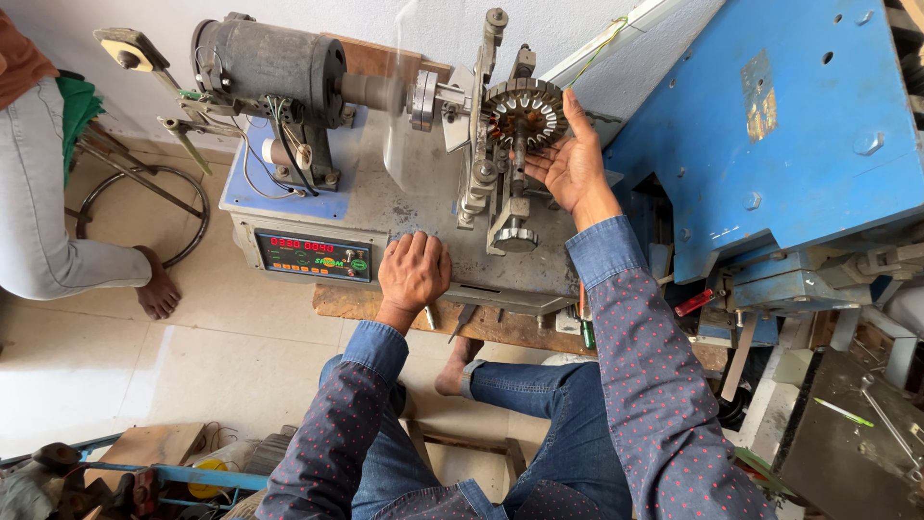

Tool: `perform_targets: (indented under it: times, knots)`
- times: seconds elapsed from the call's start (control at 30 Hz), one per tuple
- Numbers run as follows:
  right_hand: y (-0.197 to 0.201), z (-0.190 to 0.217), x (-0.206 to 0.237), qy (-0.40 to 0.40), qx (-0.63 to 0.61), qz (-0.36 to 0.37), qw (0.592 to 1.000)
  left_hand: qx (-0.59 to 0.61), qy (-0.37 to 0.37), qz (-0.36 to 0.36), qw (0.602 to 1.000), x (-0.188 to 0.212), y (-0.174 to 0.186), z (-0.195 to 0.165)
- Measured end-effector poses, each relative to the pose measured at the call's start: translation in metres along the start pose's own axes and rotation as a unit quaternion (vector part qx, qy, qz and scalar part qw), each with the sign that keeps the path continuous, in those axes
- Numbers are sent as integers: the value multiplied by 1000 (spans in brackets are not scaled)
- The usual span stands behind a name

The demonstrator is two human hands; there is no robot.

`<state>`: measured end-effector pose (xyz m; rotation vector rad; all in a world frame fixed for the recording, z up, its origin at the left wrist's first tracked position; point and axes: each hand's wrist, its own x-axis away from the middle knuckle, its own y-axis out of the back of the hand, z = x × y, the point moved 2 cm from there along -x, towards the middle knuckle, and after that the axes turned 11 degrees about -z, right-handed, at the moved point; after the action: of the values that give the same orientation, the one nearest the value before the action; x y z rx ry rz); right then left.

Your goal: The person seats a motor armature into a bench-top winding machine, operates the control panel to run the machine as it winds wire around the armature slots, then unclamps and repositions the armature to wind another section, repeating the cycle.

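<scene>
Two hands: R (570, 166) on stator (523, 112), L (414, 271) by display (314, 256).

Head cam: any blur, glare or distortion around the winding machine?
Head view: wide-angle bend at the edges; soft even daylight, faint shadows. The clear guard beside the motor shows a pale smear, blur or glare I cannot tell. The slotted stator at the right hand and the left hand are sharp; display readable.

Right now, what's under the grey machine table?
Under the grey machine table lies a wooden plank. Below that show the person's bare foot and tiled floor. The left hand rests on the table's front edge. The rest underneath is hidden.
</scene>
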<state>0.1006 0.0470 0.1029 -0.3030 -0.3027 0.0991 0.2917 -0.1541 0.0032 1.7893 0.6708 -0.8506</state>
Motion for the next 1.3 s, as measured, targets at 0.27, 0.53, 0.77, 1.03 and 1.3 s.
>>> perform_targets:
  times: [0.27, 0.53, 0.77, 1.03, 1.3]
  knots:
    - [-1, 2, 0, 6, 1, -4, 1000, 2, 1, -10, 1000, -3, 2, -2]
    - [-2, -1, -1, 4, 1, 1, 1000, 7, 2, -13, 1000, -1, 4, 1]
    - [-3, -3, -2, 4, -2, -6, 1000, 4, 1, -9, 1000, -1, 2, 3]
    - [-5, -4, 1, 26, 11, -10, 1000, 0, -4, -7, 1000, 1, 0, 5]
    - [-4, -5, -2, 20, 8, -11, 1000, -3, -6, -9, 1000, 1, 0, 5]
